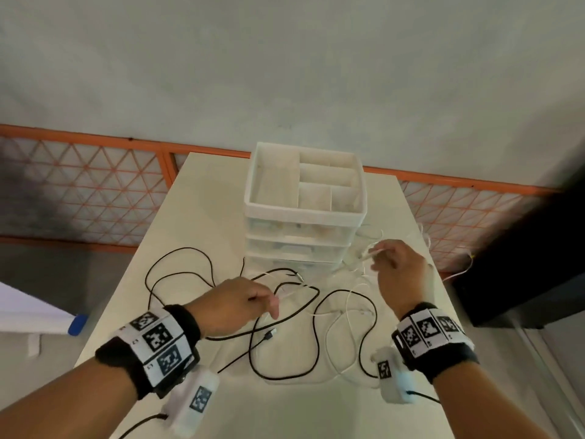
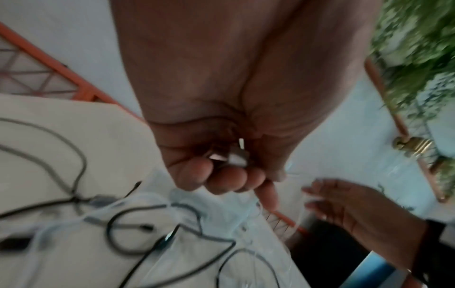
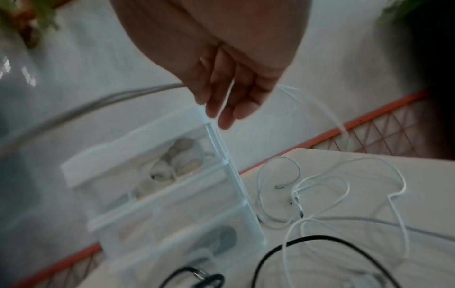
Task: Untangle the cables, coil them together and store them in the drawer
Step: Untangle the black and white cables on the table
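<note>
- Cables sprawl in a loose tangle across the white table (image 1: 133, 324), black and white strands crossing one another between the two hands.
- Left hand (image 1: 235, 304), at about 7 o'clock from the drawer unit, has its fingers curled in; the left wrist view shows a small white connector (image 2: 237, 156) gripped inside the curled fingers (image 2: 194, 175).
- White cable (image 1: 340, 340) loops over the table at 6 o'clock from the drawer unit, and a strand of it runs up toward the right hand.
- Right hand (image 1: 400, 270), at 4 o'clock from the drawer unit and raised above the table, pinches a white strand; in the right wrist view that strand (image 3: 227, 97) passes between the fingers (image 3: 216, 93), which are only loosely bent.
- Black cable (image 1: 285, 373) makes wide loops from 8 o'clock round to 5 o'clock of the unit; one black plug end (image 1: 269, 335) lies on the table just beside the left hand.
- Drawer unit (image 1: 304, 213), white and translucent with three stacked drawers, stands at the far middle of the table; its top tray is split into compartments. All drawers look closed, and blurred pale items show through the fronts in the right wrist view.
- More white cable (image 3: 278, 187) lies coiled loosely at 3 o'clock of the unit.
- Orange lattice railing (image 1: 95, 185) runs behind the table, and a blue object (image 1: 77, 324) sits at 9 o'clock off the table's edge.
</note>
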`<action>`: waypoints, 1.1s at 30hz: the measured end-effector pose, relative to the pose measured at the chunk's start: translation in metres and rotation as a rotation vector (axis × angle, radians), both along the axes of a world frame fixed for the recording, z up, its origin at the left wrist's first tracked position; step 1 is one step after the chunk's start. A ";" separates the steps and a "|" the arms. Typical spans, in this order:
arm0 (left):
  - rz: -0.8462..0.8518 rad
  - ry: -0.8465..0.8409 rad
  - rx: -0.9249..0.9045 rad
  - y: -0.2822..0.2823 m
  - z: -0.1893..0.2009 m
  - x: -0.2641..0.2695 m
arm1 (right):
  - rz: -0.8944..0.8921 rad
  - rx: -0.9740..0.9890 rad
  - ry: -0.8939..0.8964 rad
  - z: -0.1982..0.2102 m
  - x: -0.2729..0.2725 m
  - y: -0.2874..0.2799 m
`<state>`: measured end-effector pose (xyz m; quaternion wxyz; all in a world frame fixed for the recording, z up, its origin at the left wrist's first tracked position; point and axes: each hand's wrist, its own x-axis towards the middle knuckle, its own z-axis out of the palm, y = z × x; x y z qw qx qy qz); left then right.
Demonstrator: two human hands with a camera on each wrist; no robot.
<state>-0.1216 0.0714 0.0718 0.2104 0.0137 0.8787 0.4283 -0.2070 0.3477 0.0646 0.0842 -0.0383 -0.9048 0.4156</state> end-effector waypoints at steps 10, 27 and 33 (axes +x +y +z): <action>0.387 -0.108 -0.035 -0.006 -0.039 0.023 | 0.579 0.352 -0.426 -0.084 0.067 -0.044; 0.467 -0.010 0.223 0.000 -0.018 0.008 | 0.756 0.319 -0.221 -0.061 0.062 -0.077; 0.351 0.067 0.481 0.020 -0.006 -0.004 | 0.593 0.010 0.113 0.045 0.035 -0.075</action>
